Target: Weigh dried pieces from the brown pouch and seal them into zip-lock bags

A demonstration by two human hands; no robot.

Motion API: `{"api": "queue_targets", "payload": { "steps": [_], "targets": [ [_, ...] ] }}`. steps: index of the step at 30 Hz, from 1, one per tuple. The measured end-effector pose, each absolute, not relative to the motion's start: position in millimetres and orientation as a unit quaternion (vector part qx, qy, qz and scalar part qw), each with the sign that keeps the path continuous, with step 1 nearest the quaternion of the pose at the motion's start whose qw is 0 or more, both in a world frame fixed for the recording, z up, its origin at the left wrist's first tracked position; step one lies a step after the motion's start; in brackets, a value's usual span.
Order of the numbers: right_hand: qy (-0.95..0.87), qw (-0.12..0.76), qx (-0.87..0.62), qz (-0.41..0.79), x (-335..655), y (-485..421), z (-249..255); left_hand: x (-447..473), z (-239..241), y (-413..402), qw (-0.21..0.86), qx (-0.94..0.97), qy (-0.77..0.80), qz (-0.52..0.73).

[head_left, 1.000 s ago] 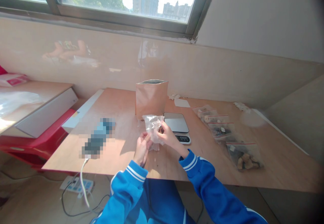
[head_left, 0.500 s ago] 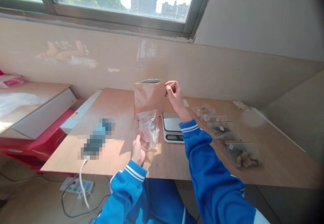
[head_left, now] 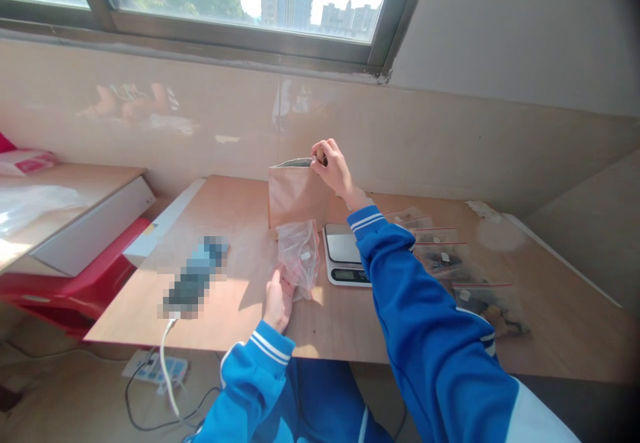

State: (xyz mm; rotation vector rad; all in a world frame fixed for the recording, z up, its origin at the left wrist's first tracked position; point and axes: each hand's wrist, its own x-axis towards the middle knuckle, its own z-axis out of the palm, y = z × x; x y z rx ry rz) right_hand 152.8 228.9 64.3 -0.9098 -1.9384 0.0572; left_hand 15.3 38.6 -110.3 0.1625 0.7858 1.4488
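Observation:
My right hand (head_left: 334,166) is raised at the top right corner of a standing brown paper pouch (head_left: 297,196), whose mouth gapes. Its fingers are closed on a small brown dried piece (head_left: 321,154), of a kind I cannot make out. Lower down, my left hand (head_left: 279,299) grips the near edge of a clear zip bag (head_left: 299,253) with a small white label in it. The zip bag lies in front of the pouch and looks nearly flat. Just right of it, a white kitchen scale (head_left: 345,246) is partly covered by my right sleeve.
Several zip bags (head_left: 443,256) of dried pieces lie on the right of the wooden table (head_left: 240,323), the nearest one (head_left: 495,309) partly behind my sleeve. A blurred-out phone-like object (head_left: 197,276) with a white cable (head_left: 165,356) lies on the left. Behind stands a tiled wall (head_left: 425,136).
My right hand has moved up and left with the brown piece, from beside the pouch to its open top. My left hand stays on the zip bag.

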Motion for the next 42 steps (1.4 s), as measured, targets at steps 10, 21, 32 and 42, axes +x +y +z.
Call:
{"api": "queue_targets", "payload": {
  "steps": [10, 21, 32, 42],
  "targets": [
    [-0.819, 0.471, -0.329, -0.007, 140.3, 261.1, 85.8, 13.6, -109.9, 35.1, 0.671, 0.121, 0.342, 0.647],
    [-0.827, 0.459, -0.322, -0.028, 154.5, 220.2, 56.7, 13.5, -104.7, 36.0, 0.677, 0.097, 0.337, 0.647],
    [-0.892, 0.291, -0.337, -0.083, 155.0, 222.8, 65.6, 12.5, -105.5, 32.5, 0.665, 0.126, 0.331, 0.658],
    [-0.866, 0.179, -0.463, 0.059, 143.9, 204.5, 101.9, 11.4, -118.1, 32.9, 0.653, 0.146, 0.300, 0.680]
  ]
}}
